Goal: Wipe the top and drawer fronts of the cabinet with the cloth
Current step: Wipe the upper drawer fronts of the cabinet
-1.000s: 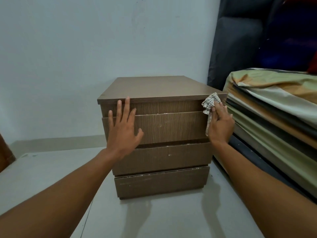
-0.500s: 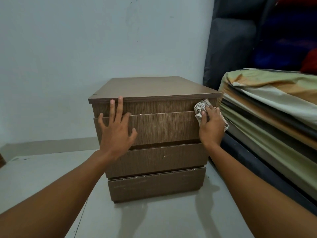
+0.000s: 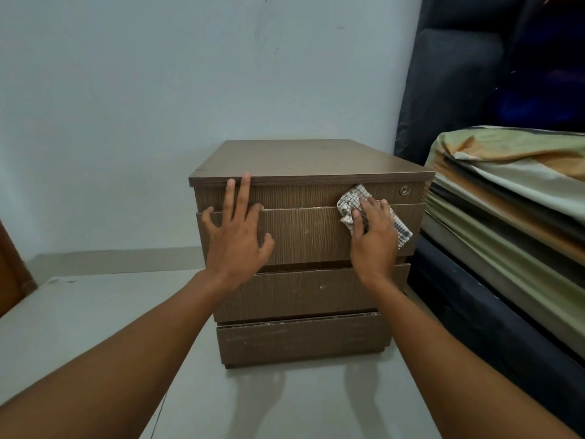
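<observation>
Two bare hands on the front of a brown wooden cabinet [image 3: 310, 163] standing on the floor [image 3: 79, 312] beside a bed [image 3: 512, 198].

The left hand [image 3: 235, 236] lies flat with fingers spread on the upper drawer fronts, holding nothing. The right hand [image 3: 373, 239] presses a crumpled checked cloth [image 3: 349, 201] against the second drawer front, its grip closed loosely over the cloth, near a small round lock [image 3: 404, 190].
</observation>
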